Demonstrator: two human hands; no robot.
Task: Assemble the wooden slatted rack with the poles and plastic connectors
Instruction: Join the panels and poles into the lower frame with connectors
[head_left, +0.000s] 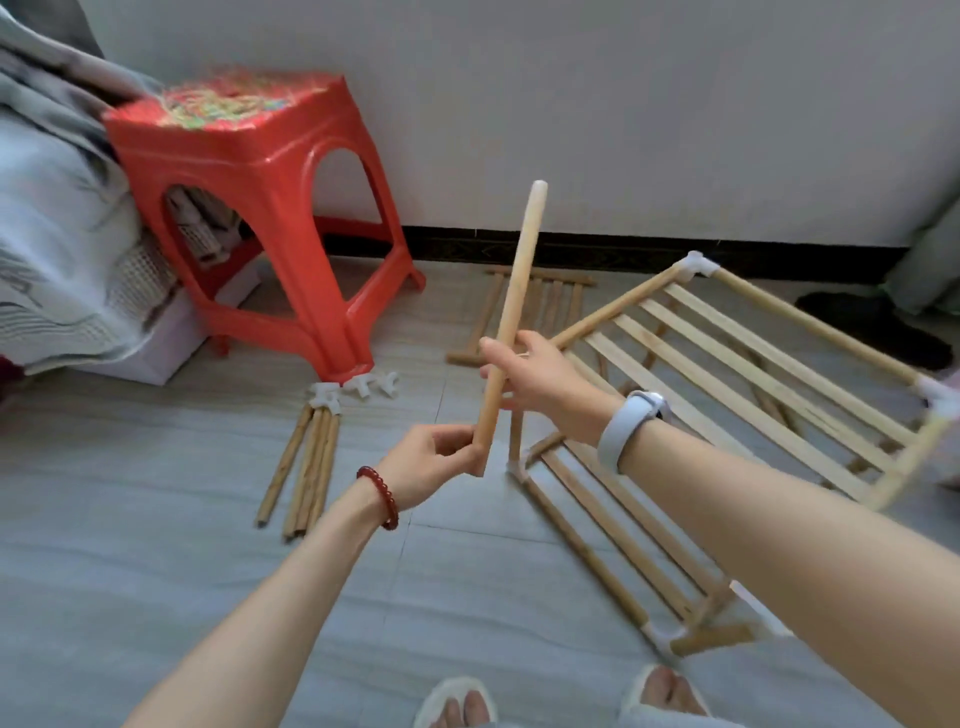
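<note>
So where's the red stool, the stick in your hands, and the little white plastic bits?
red stool (291, 171): head view, front seat edge.
pole (519, 280): head view, upper shaft.
plastic connectors (358, 387): head view, middle piece on floor.

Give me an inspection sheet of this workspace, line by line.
Surface: grey tiled floor, used as the work area.
Job's things: held pole tilted upward; partly built slatted rack lying on its side at right; loose poles bundled on the floor; white plastic connectors by the stool leg; spare slat panel flat near the wall.
Clutter: red plastic stool; bedding at left; dark shoe by the wall.
Hands: left hand grips the pole's lower end; right hand grips it higher up.
Cables: nothing seen.
Surroundings: white wall with dark skirting; slippered feet at the bottom edge.
</note>
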